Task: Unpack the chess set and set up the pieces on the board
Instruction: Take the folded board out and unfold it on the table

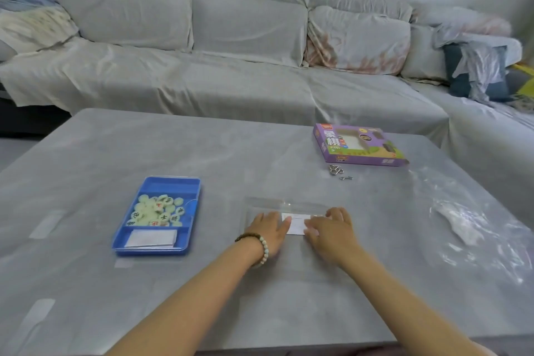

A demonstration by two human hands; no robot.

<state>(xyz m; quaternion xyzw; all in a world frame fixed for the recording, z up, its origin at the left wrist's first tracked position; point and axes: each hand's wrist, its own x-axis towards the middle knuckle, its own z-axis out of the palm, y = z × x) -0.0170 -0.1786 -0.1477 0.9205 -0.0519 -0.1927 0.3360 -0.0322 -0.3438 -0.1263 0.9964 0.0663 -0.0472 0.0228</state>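
I look down at a grey table (202,147) from above, with both my bare forearms reaching forward across it. My left hand (268,230), a beaded bracelet (260,246) on its wrist, lies flat with its fingers straight and close together, their tips resting on a small folded white sheet (294,224). My right hand (329,228) meets the same sheet from the other side. Its fingers are bent, with the tips down on the sheet's right edge, and I cannot tell whether they pinch it or only press on it. The sheet lies within a clear plastic rectangle (289,205) that sits flat on the table in front of me. I cannot tell whether the sheet is on top of that plastic or underneath it.

To my left, well apart from my hands, stands a blue tray (173,185). Its larger far compartment holds a heap of pale round chess pieces (157,211) marked with dark and red characters. Its narrow near compartment holds a flat white packet (151,238).

Farther away on my right lies a purple game box (361,144), flat on the table. Just in front of it sit a few small metal rings (336,170). Crumpled clear plastic wrap (468,220) spreads along the table's right side. Behind the table runs a long sofa (231,37) draped in pale cloth.
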